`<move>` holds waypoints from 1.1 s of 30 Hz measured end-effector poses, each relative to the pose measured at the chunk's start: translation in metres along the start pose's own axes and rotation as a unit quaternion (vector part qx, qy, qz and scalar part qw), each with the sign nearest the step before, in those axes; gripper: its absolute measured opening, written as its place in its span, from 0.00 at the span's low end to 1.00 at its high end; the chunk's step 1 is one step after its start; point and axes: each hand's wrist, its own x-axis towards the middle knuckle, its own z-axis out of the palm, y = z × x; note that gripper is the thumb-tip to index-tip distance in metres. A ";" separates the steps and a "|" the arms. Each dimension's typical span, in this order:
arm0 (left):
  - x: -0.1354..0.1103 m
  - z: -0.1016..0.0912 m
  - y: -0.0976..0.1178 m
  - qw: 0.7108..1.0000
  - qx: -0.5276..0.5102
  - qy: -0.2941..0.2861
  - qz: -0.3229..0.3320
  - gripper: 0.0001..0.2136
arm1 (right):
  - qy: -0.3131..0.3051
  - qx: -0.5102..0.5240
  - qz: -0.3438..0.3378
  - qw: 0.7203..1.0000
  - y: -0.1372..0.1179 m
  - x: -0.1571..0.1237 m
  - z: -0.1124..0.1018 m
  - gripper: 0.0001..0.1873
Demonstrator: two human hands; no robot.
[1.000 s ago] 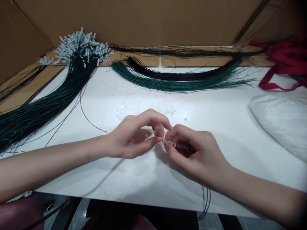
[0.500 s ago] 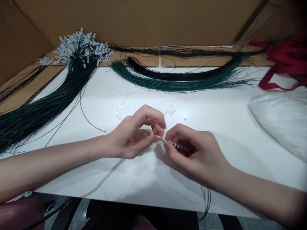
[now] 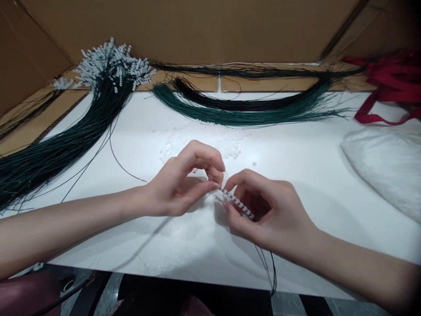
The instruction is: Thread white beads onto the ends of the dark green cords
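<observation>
My right hand [image 3: 266, 210] is closed round a thin dark cord with a row of small white beads [image 3: 237, 203] threaded on its end; the cord's tail hangs over the white table's [image 3: 305, 158] front edge. My left hand [image 3: 182, 184] is pinched, thumb against fingertips, right at the cord's tip; whatever it pinches is too small to name. A scatter of loose white beads [image 3: 204, 138] lies just beyond both hands.
A large bundle of dark green cords with white beaded ends [image 3: 108, 66] fans out at the back left. Bare green and black cord bundles [image 3: 243, 109] curve across the back. Red ribbon [image 3: 388, 87] lies at the far right, a clear plastic bag [image 3: 384, 162] below it. Cardboard walls surround the table.
The beaded cord end has tilted, its tip now raised toward my left fingertips; my right hand has opened slightly and the hanging tail has shifted left. My left fingers have curled a little higher.
</observation>
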 end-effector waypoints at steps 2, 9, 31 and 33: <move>0.001 0.000 -0.001 1.000 0.004 0.011 0.014 0.17 | 0.000 -0.006 -0.004 1.000 0.001 0.000 0.000 0.13; 0.004 0.000 -0.004 0.996 0.039 0.077 0.029 0.16 | -0.004 0.003 -0.001 1.000 0.003 -0.001 -0.002 0.11; -0.003 0.001 0.002 0.993 0.107 0.029 0.032 0.13 | -0.014 0.026 -0.015 0.999 0.003 0.000 -0.001 0.02; -0.003 0.001 0.003 0.993 0.111 0.027 0.017 0.12 | -0.016 0.021 -0.017 1.000 0.003 0.000 -0.001 0.03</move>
